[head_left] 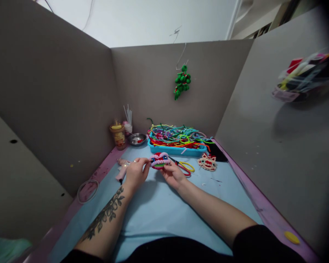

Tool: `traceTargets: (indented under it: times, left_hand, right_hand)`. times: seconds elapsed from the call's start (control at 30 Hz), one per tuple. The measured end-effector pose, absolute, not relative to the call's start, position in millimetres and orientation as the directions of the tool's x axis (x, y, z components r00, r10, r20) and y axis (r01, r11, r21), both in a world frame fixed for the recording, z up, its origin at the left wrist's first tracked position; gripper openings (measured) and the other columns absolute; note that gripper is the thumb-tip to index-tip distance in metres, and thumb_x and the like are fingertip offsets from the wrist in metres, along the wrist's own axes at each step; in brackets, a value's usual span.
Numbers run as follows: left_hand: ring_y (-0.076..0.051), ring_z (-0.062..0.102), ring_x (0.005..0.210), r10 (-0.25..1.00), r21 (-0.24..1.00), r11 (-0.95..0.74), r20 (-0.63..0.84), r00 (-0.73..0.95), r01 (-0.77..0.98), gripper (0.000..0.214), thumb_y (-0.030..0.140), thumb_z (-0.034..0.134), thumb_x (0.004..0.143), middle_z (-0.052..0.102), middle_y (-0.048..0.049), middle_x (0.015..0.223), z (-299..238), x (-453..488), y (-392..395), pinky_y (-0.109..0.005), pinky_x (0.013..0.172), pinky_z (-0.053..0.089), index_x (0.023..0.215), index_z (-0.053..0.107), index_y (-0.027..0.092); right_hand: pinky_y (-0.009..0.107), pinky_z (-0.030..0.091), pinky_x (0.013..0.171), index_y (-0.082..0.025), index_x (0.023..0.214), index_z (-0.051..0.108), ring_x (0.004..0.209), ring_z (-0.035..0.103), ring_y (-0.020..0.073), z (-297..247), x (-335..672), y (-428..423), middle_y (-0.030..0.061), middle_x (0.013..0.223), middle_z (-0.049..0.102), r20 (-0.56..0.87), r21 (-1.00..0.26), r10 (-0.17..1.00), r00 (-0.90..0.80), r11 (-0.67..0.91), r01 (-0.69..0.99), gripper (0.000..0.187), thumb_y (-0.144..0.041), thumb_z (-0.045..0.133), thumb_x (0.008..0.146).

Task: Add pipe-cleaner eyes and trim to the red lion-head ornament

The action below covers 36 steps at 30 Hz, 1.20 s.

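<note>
Both my hands hold a small pipe-cleaner figure (159,160), pink and red with a green underside, just above the light blue mat (159,212). My left hand (136,172) pinches its left side with closed fingers. My right hand (173,174) cups it from below and the right, fingers curled around it. Scissors with red and yellow handles (184,166) lie right behind my right hand. A finished white and red pipe-cleaner figure (207,162) rests on the mat to the right.
A turquoise tray (178,149) heaped with coloured pipe cleaners stands at the back. A jar (118,136), a metal dish (137,138) and white sticks fill the back left corner. Grey cardboard walls enclose the desk; a green ornament (182,82) hangs on the back wall. A tape ring (87,190) lies left.
</note>
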State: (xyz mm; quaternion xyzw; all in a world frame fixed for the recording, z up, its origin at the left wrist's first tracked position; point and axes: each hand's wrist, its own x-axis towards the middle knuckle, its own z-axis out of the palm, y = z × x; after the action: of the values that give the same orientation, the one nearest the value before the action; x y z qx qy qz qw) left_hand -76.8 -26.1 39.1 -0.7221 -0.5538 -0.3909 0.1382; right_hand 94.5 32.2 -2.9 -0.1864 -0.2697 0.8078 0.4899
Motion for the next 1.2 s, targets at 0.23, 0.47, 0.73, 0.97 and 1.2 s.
traceTargets:
  times: [0.23, 0.47, 0.73, 0.97, 1.2]
  left_hand:
    - [-0.017, 0.062, 0.075, 0.674, 0.234, -0.394, 0.731, 0.106, 0.889, 0.015, 0.025, 0.049, 0.086, 0.067, -0.0056, 0.079, 38.4, -77.0, -26.5, -0.028, 0.068, 0.046, 0.090, 0.062, 0.019]
    - [-0.018, 0.062, 0.077, 0.690, 0.257, -0.395, 0.717, 0.100, 0.882, 0.013, 0.024, 0.049, 0.086, 0.067, -0.0060, 0.082, 38.2, -76.7, -26.2, -0.029, 0.070, 0.047, 0.089, 0.061, 0.020]
    - [-0.019, 0.062, 0.077, 0.708, 0.233, -0.356, 0.700, 0.098, 0.905, 0.014, 0.025, 0.050, 0.086, 0.067, -0.0057, 0.083, 37.4, -76.3, -24.6, -0.030, 0.069, 0.047, 0.093, 0.061, 0.020]
    - [-0.019, 0.062, 0.077, 0.700, 0.244, -0.359, 0.708, 0.088, 0.901, 0.012, 0.025, 0.049, 0.086, 0.068, -0.0053, 0.082, 38.4, -76.6, -24.9, -0.030, 0.068, 0.046, 0.089, 0.060, 0.019]
    - [-0.018, 0.063, 0.076, 0.690, 0.256, -0.392, 0.718, 0.098, 0.883, 0.012, 0.024, 0.049, 0.086, 0.068, -0.0052, 0.081, 38.8, -76.2, -26.5, -0.029, 0.068, 0.047, 0.089, 0.060, 0.020]
  right_hand:
    - [0.020, 0.051, 0.062, -0.021, 0.094, 0.059, 0.074, 0.065, 0.0119, -2.5, 94.2, 32.2, -0.0023, 0.086, 0.069, -0.042, -0.614, 0.893, -0.447, -0.376, -0.694, 0.039, -0.001, 0.066, 0.062]
    - [0.021, 0.052, 0.063, -0.022, 0.101, 0.058, 0.078, 0.066, 0.0137, -5.0, 93.8, 32.1, -0.0011, 0.090, 0.068, -0.004, -0.618, 0.880, -0.474, -0.375, -0.691, 0.045, -0.001, 0.066, 0.062]
    - [0.020, 0.052, 0.061, -0.021, 0.099, 0.057, 0.075, 0.066, 0.0133, -4.3, 94.1, 31.7, -0.0016, 0.087, 0.069, -0.015, -0.639, 0.883, -0.468, -0.369, -0.675, 0.043, -0.002, 0.067, 0.063]
    - [0.021, 0.052, 0.062, -0.022, 0.100, 0.057, 0.077, 0.067, 0.0139, -6.7, 94.6, 33.1, -0.0021, 0.088, 0.069, -0.003, -0.637, 0.881, -0.473, -0.366, -0.678, 0.042, -0.003, 0.067, 0.064]
    - [0.021, 0.052, 0.061, -0.022, 0.100, 0.057, 0.075, 0.066, 0.0134, -6.2, 94.4, 33.2, -0.0017, 0.089, 0.068, -0.029, -0.596, 0.883, -0.468, -0.391, -0.701, 0.042, 0.000, 0.065, 0.064]
